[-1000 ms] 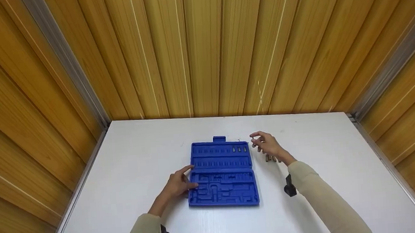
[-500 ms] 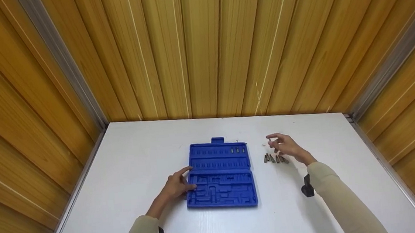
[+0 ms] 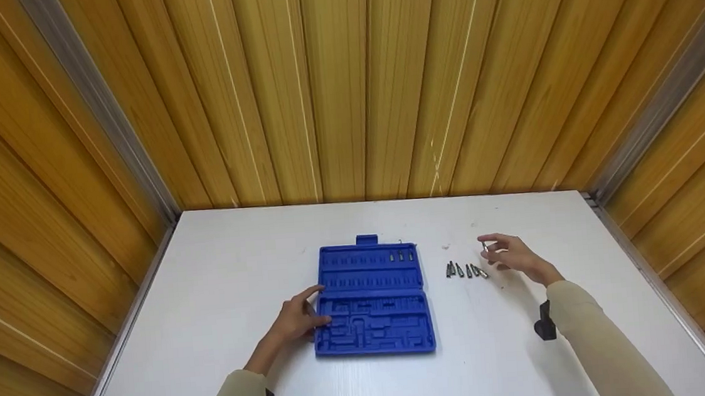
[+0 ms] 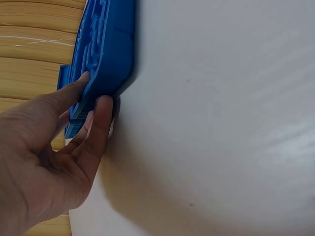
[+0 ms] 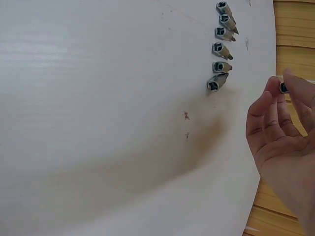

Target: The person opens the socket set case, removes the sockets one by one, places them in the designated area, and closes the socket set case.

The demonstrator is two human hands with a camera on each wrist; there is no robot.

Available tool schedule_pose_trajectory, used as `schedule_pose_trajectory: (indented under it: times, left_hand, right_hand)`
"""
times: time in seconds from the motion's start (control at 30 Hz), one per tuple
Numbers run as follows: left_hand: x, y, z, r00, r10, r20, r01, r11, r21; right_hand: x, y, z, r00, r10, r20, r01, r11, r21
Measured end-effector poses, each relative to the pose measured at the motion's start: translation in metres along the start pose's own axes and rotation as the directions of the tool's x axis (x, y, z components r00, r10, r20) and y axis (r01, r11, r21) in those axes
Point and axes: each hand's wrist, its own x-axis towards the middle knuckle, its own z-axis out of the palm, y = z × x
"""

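Observation:
An open blue plastic tool case lies flat on the white table, its moulded slots facing up. My left hand grips its left edge; in the left wrist view the thumb is on the rim and the fingers are against the outer side. Three short metal bit sockets sit at the right end of the upper row. My right hand, raised above the table right of the case, pinches another bit socket between thumb and forefinger, its square hole showing in the right wrist view.
Several loose bit sockets lie in a row on the table, between the case and my right hand. A wood-patterned panel wall rises behind the table, with similar walls on both sides.
My right hand has moved right, from beside the case's upper right corner to past the loose bit sockets, uncovering them. My left hand stays on the case. The head view has shifted slightly.

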Motion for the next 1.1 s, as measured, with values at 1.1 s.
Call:
schedule_pose_trajectory:
  times: [1.1]
  left_hand:
    - [0.002,-0.002,0.001,1.000,0.005,0.000,-0.005,1.000,0.009]
  right_hand:
    - [-0.005,0.046,0.013,0.991,-0.125,-0.052,0.113,0.974,-0.196]
